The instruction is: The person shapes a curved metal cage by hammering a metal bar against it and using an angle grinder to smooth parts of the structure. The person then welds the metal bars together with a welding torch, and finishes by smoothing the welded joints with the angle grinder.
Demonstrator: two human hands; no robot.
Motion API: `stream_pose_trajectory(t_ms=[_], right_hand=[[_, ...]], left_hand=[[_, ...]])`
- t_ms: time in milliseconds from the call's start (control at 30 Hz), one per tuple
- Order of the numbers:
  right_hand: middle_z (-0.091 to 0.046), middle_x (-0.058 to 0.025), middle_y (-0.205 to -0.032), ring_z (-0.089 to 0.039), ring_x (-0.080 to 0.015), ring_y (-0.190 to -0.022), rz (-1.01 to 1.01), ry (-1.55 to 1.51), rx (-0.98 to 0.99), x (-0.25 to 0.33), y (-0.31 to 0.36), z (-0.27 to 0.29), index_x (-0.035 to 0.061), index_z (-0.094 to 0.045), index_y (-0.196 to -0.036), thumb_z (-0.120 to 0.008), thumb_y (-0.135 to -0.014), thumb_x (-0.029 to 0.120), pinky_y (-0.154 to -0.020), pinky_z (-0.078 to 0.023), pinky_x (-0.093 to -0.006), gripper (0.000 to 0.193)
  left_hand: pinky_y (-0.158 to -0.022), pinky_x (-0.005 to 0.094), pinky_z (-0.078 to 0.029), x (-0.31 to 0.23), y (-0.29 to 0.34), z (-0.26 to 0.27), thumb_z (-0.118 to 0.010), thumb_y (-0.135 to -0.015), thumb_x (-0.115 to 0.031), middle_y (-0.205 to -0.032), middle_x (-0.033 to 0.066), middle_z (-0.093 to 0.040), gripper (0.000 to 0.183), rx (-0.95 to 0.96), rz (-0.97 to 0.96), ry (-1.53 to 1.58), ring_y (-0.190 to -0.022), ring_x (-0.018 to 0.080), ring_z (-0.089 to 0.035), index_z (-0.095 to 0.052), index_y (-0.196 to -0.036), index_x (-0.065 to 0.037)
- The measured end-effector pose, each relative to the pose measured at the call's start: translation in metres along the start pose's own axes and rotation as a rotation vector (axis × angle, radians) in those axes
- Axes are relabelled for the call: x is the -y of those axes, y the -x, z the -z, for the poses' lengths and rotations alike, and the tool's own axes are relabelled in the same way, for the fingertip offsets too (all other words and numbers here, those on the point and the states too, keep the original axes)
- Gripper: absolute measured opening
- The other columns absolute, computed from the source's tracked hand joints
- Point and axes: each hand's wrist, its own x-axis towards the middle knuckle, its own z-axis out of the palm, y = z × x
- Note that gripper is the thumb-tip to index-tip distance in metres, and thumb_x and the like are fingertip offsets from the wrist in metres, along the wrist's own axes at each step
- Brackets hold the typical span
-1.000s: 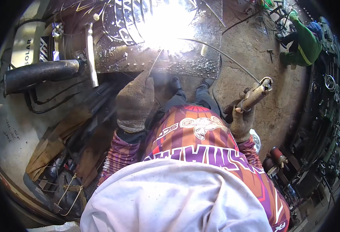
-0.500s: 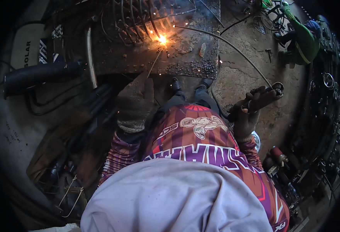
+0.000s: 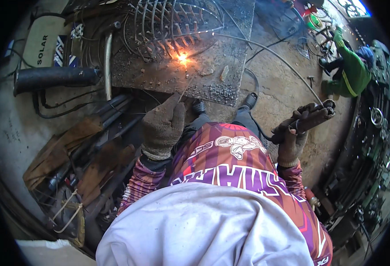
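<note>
My left hand point(image 3: 163, 126), in a worn work glove, is closed near the table's front edge. A thin metal rod point(image 3: 184, 91) sticks out from its fingers toward the table. My right hand point(image 3: 291, 144), also gloved, grips a dark welding electrode holder point(image 3: 312, 119) off to the right. From that holder a long, bowed rod point(image 3: 280, 57) reaches left to the metalwork. A curved grille of metal bars point(image 3: 172, 22) lies on the dark steel table point(image 3: 203, 86). At its near edge burns a bright orange glow point(image 3: 182, 57), with short reddish bars beside it.
A hammer point(image 3: 108, 66) and a dark cylinder point(image 3: 55, 80) lie left of the table. Pipes and brown cloth point(image 3: 64, 153) are piled below them. A person in green point(image 3: 354, 75) crouches at far right, near dark machinery point(image 3: 376, 146). A cable point(image 3: 256, 82) crosses the floor.
The view has shifted and brightened, showing more of the grille. The glow looks smaller. My left hand's rod tip sits farther from the glow. Both hands keep their grip.
</note>
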Motion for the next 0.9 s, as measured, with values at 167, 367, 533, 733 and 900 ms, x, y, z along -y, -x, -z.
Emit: stream_pose_trajectory(t_ms=[167,367,533,733,900], right_hand=[[-0.064,-0.006,-0.089,-0.064,-0.0147,-0.069,-0.033,-0.038,0.116,0.012,-0.057,0.046,0.0041,-0.046,-0.142,-0.072,-0.095,0.044,-0.054,-0.047,-0.0257,0.066],[-0.063,-0.0065,-0.091,-0.065,-0.0158,-0.071,-0.042,-0.085,0.263,0.029,-0.134,0.105,0.0013,-0.043,-0.143,-0.071,-0.095,0.046,-0.054,-0.049,-0.0265,0.072],[-0.063,-0.0072,-0.095,-0.066,-0.016,-0.073,-0.033,-0.132,0.363,0.048,-0.189,0.116,0.0009,-0.041,-0.145,-0.07,-0.095,0.047,-0.054,-0.05,-0.0258,0.075],[-0.063,-0.0073,-0.095,-0.066,-0.0147,-0.071,-0.041,-0.136,0.445,0.062,-0.235,0.093,0.0008,-0.039,-0.146,-0.071,-0.095,0.045,-0.05,-0.048,-0.0223,0.074],[-0.063,-0.0074,-0.093,-0.065,-0.0146,-0.071,0.051,0.019,0.463,0.088,-0.271,0.072,-0.0007,-0.039,-0.146,-0.071,-0.096,0.044,-0.051,-0.049,-0.0231,0.074]], left_hand=[[-0.071,0.0392,-0.059,-0.044,-0.011,-0.032,-0.07,-0.095,-0.015,-0.098,0.0194,-0.075,0.024,-0.139,-0.028,-0.102,-0.083,0.035,-0.074,-0.073,-0.115,-0.001],[-0.074,0.0392,-0.059,-0.105,-0.016,-0.077,-0.071,-0.094,-0.014,-0.098,0.0193,-0.076,0.023,-0.302,0.148,-0.107,-0.087,0.0342,-0.075,-0.073,-0.113,0.0],[-0.076,0.0394,-0.059,-0.145,-0.03,-0.097,-0.071,-0.094,-0.013,-0.099,0.0196,-0.075,0.022,-0.346,0.219,-0.146,-0.089,0.0345,-0.075,-0.072,-0.113,0.0],[-0.078,0.0398,-0.059,-0.154,-0.048,-0.108,-0.071,-0.094,-0.014,-0.102,0.0196,-0.075,0.023,-0.423,0.248,-0.143,-0.092,0.0344,-0.075,-0.072,-0.113,-0.001],[-0.077,0.0399,-0.059,-0.145,-0.078,-0.118,-0.072,-0.094,-0.014,-0.102,0.0197,-0.075,0.023,-0.442,0.269,-0.108,-0.093,0.0348,-0.075,-0.072,-0.113,-0.001]])
